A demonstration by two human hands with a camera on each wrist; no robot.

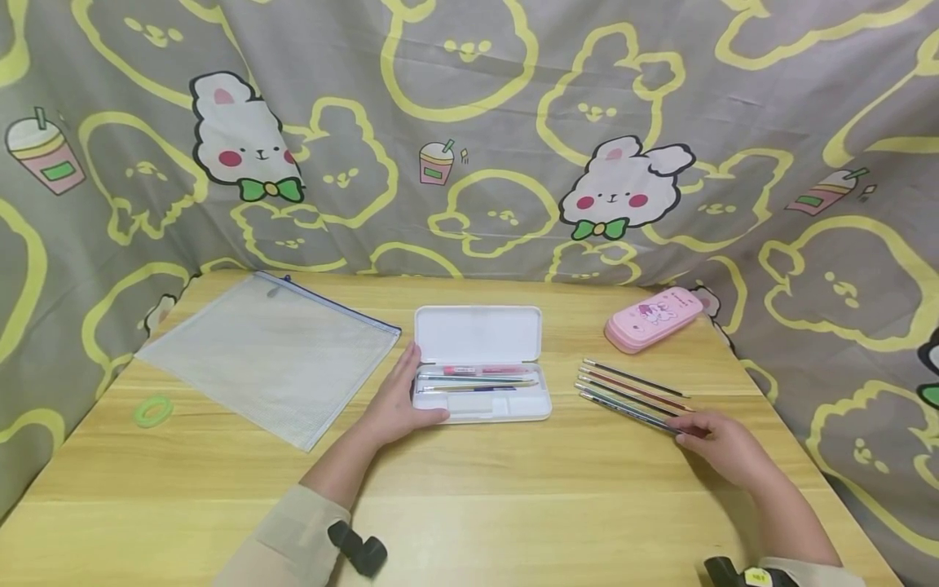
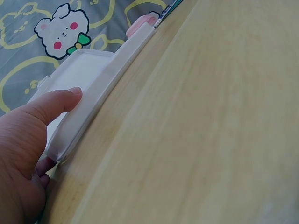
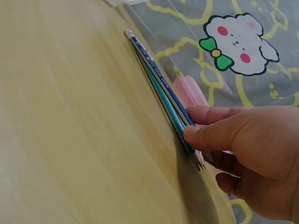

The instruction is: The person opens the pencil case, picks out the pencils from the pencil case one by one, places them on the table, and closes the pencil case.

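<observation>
Left hand, part-curled, held the white case at its 9 o'clock end, while right hand, nearly closed, pinched the nearest pencil, toward the case's 3-4 o'clock, where a light grip seemed best.

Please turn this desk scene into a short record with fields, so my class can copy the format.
Left hand: left hand grips the left end of the white case
White case: lid open; slim pencils inside
Right hand: right hand pinches a blue pencil
Beside it: more loose pencils, roughly side by side
Back right: pink case, closed
Left side: zip pouch lying flat; green ring near it
Surface: wood-grain table
Backdrop: patterned cloth
</observation>
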